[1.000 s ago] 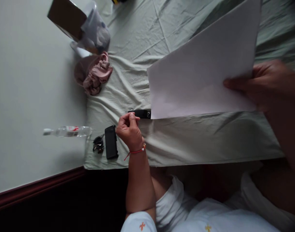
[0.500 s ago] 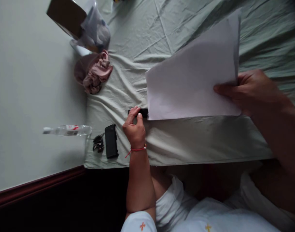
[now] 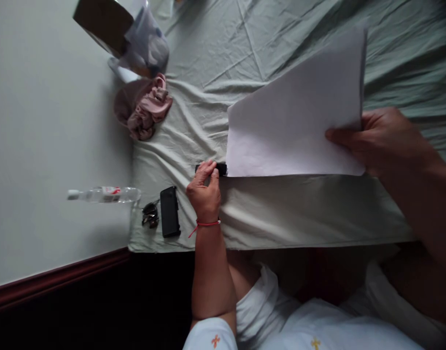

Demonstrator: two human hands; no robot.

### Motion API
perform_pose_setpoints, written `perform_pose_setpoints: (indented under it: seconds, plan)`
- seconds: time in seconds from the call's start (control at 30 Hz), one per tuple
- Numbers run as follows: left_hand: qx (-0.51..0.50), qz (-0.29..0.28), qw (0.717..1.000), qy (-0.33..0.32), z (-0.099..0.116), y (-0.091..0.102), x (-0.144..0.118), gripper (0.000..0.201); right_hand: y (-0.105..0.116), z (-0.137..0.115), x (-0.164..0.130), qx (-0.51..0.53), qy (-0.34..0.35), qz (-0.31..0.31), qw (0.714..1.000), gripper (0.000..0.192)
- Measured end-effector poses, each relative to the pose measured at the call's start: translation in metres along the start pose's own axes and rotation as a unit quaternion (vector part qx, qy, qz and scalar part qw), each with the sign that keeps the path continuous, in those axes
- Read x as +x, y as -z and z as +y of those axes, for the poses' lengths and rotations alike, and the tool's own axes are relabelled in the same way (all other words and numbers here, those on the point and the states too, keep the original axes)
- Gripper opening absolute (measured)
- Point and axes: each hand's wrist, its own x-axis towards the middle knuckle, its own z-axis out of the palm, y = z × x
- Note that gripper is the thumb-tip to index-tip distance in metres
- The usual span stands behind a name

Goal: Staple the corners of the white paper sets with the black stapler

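Observation:
A stack of white paper sheets (image 3: 288,116) is held up at a slant by my right hand (image 3: 386,138), with the thumb on top and the fingers behind its right edge. Its lower left corner meets the end of a small black stapler (image 3: 221,169) on the cloth. My left hand (image 3: 204,192) is closed around this stapler, thumb and fingertips pressing on it, so that much of its body is hidden. I cannot tell whether the corner lies inside the stapler's jaw or just against it. A red string bracelet circles my left wrist.
A green cloth (image 3: 281,214) covers the wrinkled surface. Left of my left hand lie a black case-like object (image 3: 169,212), keys (image 3: 150,215) and a clear plastic bottle (image 3: 111,194). Farther back are a pink cloth (image 3: 148,109), a plastic bag (image 3: 150,46) and a brown box (image 3: 104,24) by the wall.
The paper's left edge has shifted slightly to the right and its lower left corner a little up, along the stapler's end. Both hands keep their grips.

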Motion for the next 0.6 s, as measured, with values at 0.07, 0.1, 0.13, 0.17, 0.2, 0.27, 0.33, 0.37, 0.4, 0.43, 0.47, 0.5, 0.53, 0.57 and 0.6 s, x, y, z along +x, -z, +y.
perform_pose_setpoints:
  seconds: [0.07, 0.1, 0.13, 0.17, 0.2, 0.27, 0.33, 0.37, 0.4, 0.43, 0.47, 0.5, 0.53, 0.57, 0.6]
  plan:
    - [0.010, -0.012, 1.000, -0.003, -0.002, 0.001, 0.000, 0.020, -0.001, -0.008, -0.003, -0.009, -0.048, 0.041, 0.998, 0.023]
    - [0.014, -0.019, 1.000, -0.003, -0.004, 0.002, 0.000, 0.021, -0.002, -0.012, -0.005, -0.018, -0.065, 0.053, 0.996, 0.023]
    - [0.018, -0.026, 0.999, -0.004, -0.005, 0.002, 0.001, 0.022, -0.002, -0.015, -0.005, -0.026, -0.070, 0.057, 0.996, 0.024]
    - [0.021, -0.034, 0.999, -0.004, -0.006, 0.003, 0.001, 0.022, -0.002, -0.017, -0.006, -0.035, -0.069, 0.058, 0.995, 0.026]
    - [0.022, -0.040, 0.999, -0.005, -0.007, 0.003, 0.001, 0.023, -0.002, -0.017, -0.005, -0.040, -0.064, 0.058, 0.995, 0.027]
    - [0.026, -0.048, 0.998, -0.007, -0.009, 0.004, 0.001, 0.022, -0.001, -0.015, -0.004, -0.031, -0.050, 0.049, 0.997, 0.025]
    - [0.030, -0.045, 0.998, -0.014, -0.008, 0.003, 0.002, 0.022, 0.000, -0.013, -0.002, -0.012, -0.041, 0.036, 0.998, 0.020]
    - [0.031, -0.040, 0.999, -0.019, -0.008, 0.003, 0.002, 0.022, 0.000, -0.012, -0.002, -0.004, -0.039, 0.031, 0.999, 0.019]
    - [0.033, -0.036, 0.999, -0.024, -0.007, 0.003, 0.002, 0.021, 0.000, -0.012, -0.001, -0.001, -0.037, 0.029, 0.999, 0.018]
    - [0.035, -0.032, 0.998, -0.027, -0.007, 0.002, 0.002, 0.021, 0.000, -0.011, -0.001, 0.001, -0.035, 0.031, 0.999, 0.019]
    - [0.038, -0.030, 0.998, -0.029, -0.006, 0.002, 0.002, 0.021, 0.000, -0.012, -0.002, 0.004, -0.033, 0.034, 0.999, 0.019]
    - [0.041, -0.030, 0.998, -0.031, -0.006, 0.002, 0.002, 0.021, 0.000, -0.013, -0.003, 0.008, -0.030, 0.037, 0.999, 0.019]
    - [0.044, -0.031, 0.998, -0.032, -0.006, 0.002, 0.003, 0.021, -0.001, -0.014, -0.003, 0.011, -0.027, 0.038, 0.999, 0.018]
    - [0.045, -0.030, 0.998, -0.033, -0.006, 0.001, 0.003, 0.021, -0.001, -0.015, -0.004, 0.014, -0.024, 0.039, 0.999, 0.016]
    - [0.045, -0.026, 0.998, -0.035, -0.006, 0.000, 0.003, 0.020, -0.002, -0.017, -0.005, 0.013, -0.022, 0.038, 0.999, 0.016]
